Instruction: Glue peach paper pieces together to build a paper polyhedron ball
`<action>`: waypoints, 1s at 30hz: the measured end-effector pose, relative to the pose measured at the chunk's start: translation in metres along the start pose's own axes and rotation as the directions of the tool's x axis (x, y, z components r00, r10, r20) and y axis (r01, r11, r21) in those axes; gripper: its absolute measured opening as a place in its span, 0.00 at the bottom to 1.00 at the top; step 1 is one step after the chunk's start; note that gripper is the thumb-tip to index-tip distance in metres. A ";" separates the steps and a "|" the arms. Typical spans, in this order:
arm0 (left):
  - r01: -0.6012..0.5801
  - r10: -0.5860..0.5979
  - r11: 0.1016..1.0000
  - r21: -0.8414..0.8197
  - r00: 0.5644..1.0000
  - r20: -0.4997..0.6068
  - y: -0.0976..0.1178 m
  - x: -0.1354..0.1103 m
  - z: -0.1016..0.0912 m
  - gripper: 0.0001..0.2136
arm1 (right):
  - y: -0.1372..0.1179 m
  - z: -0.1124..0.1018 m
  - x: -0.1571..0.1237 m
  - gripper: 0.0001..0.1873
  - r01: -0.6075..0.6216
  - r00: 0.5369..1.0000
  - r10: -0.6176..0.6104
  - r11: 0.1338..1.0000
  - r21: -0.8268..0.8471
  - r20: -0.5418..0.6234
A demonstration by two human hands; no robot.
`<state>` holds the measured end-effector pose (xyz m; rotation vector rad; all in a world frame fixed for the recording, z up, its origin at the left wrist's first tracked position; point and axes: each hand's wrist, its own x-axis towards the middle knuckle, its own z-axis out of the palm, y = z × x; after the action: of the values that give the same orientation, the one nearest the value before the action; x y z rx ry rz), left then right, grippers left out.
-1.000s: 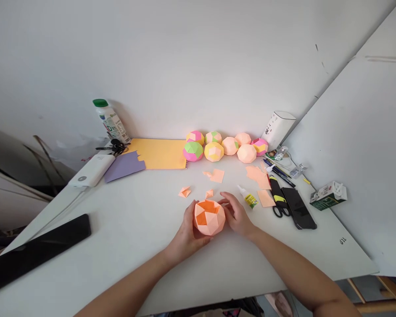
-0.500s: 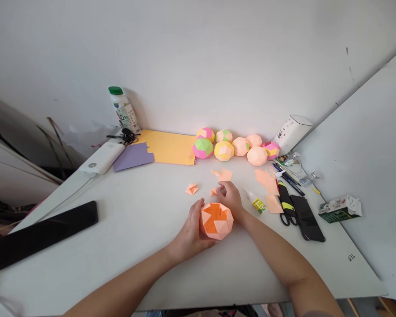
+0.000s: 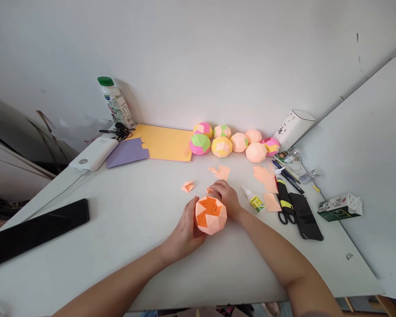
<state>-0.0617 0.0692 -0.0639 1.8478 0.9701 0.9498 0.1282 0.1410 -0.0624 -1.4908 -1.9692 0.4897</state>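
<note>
A peach folded-paper ball (image 3: 214, 226) with many flat faces is held low over the table, its jagged opening facing up and showing a bright orange inside. My left hand (image 3: 181, 233) wraps around its left side, the thumb beneath. Against the ball's right rear side rests my right hand (image 3: 227, 199), fingers curled and thumb hidden. Its fingertips are beside a small folded peach piece (image 3: 210, 190), which they partly cover; whether they touch it is unclear. Another small folded piece (image 3: 188, 186) lies to the left. A glue bottle (image 3: 255, 201) lies right of my right hand.
Several finished paper balls (image 3: 221, 146) line the wall. Peach paper scraps (image 3: 265, 178), scissors (image 3: 285, 204) and a phone (image 3: 305, 215) lie at right, with a milk carton (image 3: 340, 208) beyond. Yellow card (image 3: 168, 143), a power bank (image 3: 94, 154) and a black slab (image 3: 39, 229) are at left.
The ball has moved slightly away from me, and my right hand has come closer against it. The whole view has shifted a little.
</note>
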 end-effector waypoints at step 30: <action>0.039 -0.040 0.999 0.028 0.999 0.020 0.011 0.001 -0.010 0.42 | -0.058 -0.086 -0.014 0.10 0.389 0.901 -0.386 0.921 -0.024 -0.200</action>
<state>-0.0671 0.0687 -0.0501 1.8513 1.0086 0.8963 0.1454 0.1046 0.0342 -1.0491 -2.0217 0.1721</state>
